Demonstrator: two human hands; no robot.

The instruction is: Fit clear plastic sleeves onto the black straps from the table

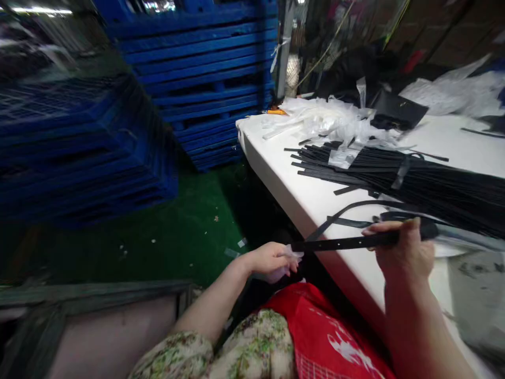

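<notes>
My right hand (402,250) is closed around a black strap (347,243) with punched holes, held level over the near edge of the white table (300,195). My left hand (272,261) pinches the strap's left end together with a scrap of clear plastic wrap (294,254), just off the table edge above my lap. A large bundle of black straps (426,181) lies on the table behind my right hand.
Crumpled clear plastic bags (335,118) and a black flat piece (398,110) lie at the table's far end. Stacked blue pallets (197,68) stand to the left on a green floor (165,237). A red apron (327,337) covers my lap.
</notes>
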